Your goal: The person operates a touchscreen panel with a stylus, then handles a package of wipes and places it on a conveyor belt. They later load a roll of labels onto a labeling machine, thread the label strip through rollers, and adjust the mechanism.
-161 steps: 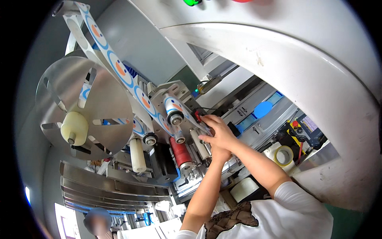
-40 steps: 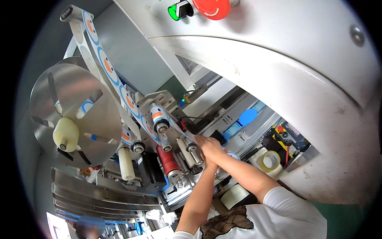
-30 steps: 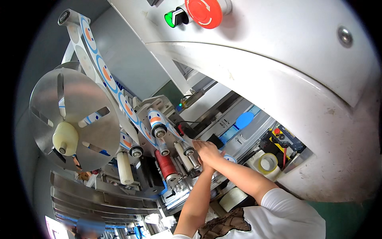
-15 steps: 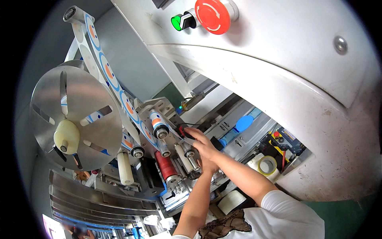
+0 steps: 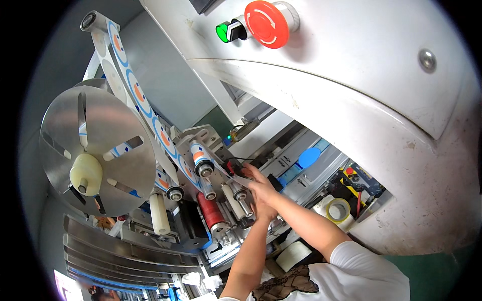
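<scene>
My right hand (image 5: 264, 191) reaches in from the right with its fingers stretched out and apart. It sits at the edge of the label strip (image 5: 137, 94), by a small red part (image 5: 230, 167) on the labelling machine. Whether its thumb touches the strip is hard to see. My left hand (image 5: 264, 211) is just below it, beside the short metal rollers (image 5: 244, 204), its fingers mostly hidden. The strip, white with blue rings and orange marks, runs down from an upper roller (image 5: 89, 21) and around a lower roller (image 5: 203, 165).
A large slotted metal disc (image 5: 120, 173) with a cream hub stands at left. Beside the rollers is a red roller (image 5: 210, 210). A white panel with a red emergency button (image 5: 266, 24) and a green-lit switch (image 5: 223, 32) overhangs at right; a tape roll (image 5: 337, 209) lies below.
My right hand's fingers have lifted slightly away from the red part and shifted a little right. My left hand has barely moved.
</scene>
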`<state>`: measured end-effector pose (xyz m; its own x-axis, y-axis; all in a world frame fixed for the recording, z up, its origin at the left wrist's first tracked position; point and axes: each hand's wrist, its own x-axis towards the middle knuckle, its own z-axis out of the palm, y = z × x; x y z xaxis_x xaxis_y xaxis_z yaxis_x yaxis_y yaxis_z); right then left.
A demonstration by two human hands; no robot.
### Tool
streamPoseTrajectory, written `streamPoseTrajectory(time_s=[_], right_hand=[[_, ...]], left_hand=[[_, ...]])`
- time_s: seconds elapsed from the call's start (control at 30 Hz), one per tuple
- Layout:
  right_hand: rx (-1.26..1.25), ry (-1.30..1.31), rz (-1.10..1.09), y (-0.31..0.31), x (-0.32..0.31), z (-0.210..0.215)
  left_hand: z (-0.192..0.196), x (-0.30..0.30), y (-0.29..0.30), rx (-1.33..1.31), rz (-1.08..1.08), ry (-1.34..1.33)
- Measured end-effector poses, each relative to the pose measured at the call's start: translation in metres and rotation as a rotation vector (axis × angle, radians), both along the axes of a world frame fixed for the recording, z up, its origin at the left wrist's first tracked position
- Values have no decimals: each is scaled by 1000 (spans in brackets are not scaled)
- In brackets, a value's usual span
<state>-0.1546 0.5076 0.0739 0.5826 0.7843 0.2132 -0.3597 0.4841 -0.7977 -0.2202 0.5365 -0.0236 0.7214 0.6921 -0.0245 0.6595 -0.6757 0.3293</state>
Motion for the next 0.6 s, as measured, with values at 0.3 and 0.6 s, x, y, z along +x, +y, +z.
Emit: streamPoseTrajectory(time_s=[0.3,0.6], right_hand=[[-383,-484,-92,6,25,-39],[-323,-508,-107,9,30,-30]], left_hand=[[32,6,-23,131,-123,-317],[39,15,-23,-45,-33,-522]])
